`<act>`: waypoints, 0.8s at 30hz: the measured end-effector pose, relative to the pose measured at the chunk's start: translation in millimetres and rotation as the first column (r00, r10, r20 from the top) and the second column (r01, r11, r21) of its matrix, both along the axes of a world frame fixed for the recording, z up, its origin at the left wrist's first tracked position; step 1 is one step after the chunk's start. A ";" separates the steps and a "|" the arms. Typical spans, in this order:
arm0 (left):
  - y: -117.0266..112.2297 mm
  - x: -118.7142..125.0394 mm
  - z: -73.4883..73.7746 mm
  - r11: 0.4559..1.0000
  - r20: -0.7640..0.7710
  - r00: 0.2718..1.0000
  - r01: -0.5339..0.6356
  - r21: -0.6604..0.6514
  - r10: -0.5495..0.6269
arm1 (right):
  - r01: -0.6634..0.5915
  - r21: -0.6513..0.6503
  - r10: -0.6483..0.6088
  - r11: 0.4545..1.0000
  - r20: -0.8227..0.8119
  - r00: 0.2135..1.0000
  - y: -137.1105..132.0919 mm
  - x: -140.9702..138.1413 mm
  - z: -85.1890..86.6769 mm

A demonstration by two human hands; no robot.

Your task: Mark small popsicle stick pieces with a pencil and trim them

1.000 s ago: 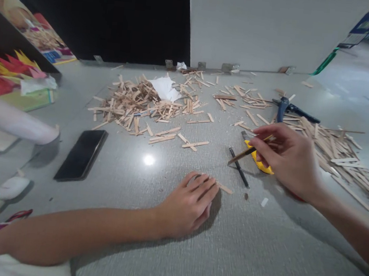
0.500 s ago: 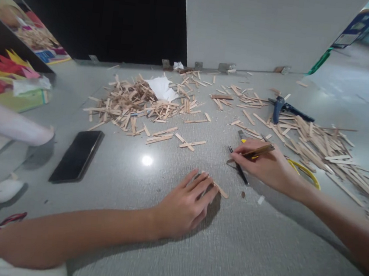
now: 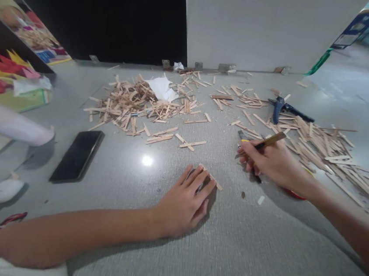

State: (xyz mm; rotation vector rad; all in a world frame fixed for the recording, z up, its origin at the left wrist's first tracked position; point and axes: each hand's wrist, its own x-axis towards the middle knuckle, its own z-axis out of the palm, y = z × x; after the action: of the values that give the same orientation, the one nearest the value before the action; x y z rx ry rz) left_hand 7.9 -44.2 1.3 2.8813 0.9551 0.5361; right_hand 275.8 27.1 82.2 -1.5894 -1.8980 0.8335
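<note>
Here our left hand (image 3: 184, 204) lies flat, fingers together, pressing down on a small wooden stick (image 3: 214, 181) whose right end pokes out past the fingertips on the grey table (image 3: 257, 260). Just to the right, our right hand (image 3: 272, 162) is closed around a pencil (image 3: 268, 141), tip lowered near a black pen (image 3: 257, 177) and a yellow cutter (image 3: 244, 138) half hidden under it. We judge the stick light, thin, stiff yet easy to snap, and apt to skate on the smooth top; it is best pinned flat along its length or pinched by its edges. Loose heaps of sticks (image 3: 132, 104) lie far left and right, with a phone (image 3: 77, 155) at the near left.
</note>
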 end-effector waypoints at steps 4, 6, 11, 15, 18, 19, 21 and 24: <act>-0.1 0.6 1.6 1.000 -0.018 1.000 -0.007 0.015 0.007 | -0.130 -0.138 0.091 0.982 -0.259 0.962 -15.5 -20.8 -12.6; 0.0 0.7 2.7 1.000 -0.006 1.000 0.003 -0.010 -0.003 | -0.153 -0.184 0.079 0.971 -0.360 0.930 -22.2 -30.2 -21.4; -0.5 0.9 5.1 0.998 0.018 1.000 0.010 -0.061 -0.009 | -0.120 -0.222 -0.003 0.968 -0.484 0.875 -28.9 -39.2 -38.6; -0.9 1.3 6.2 0.997 0.026 1.000 0.018 -0.075 -0.016 | -0.024 -0.219 -0.085 0.975 -0.476 0.876 -26.9 -35.9 -45.3; -0.6 1.8 6.9 0.998 0.022 1.000 0.019 -0.061 -0.017 | 0.047 -0.210 -0.143 0.976 -0.470 0.871 -24.6 -34.1 -47.5; -0.5 1.9 7.1 0.998 0.023 1.000 0.020 -0.056 -0.018 | 0.061 -0.207 -0.155 0.976 -0.476 0.866 -24.0 -34.0 -47.8; -0.2 2.0 7.5 0.999 0.025 0.999 0.022 -0.047 -0.021 | 0.074 -0.200 -0.166 0.977 -0.496 0.852 -22.8 -34.1 -48.0; 0.1 1.5 8.1 0.999 0.021 0.999 0.026 -0.042 -0.025 | 0.059 -0.201 -0.157 0.978 -0.521 0.839 -21.4 -33.9 -48.0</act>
State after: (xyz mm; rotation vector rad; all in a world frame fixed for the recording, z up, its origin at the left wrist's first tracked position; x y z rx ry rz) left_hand 9.4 -44.1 9.4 2.8408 0.9144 0.5355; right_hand 242.0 5.7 34.2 -1.3546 -1.3502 1.2704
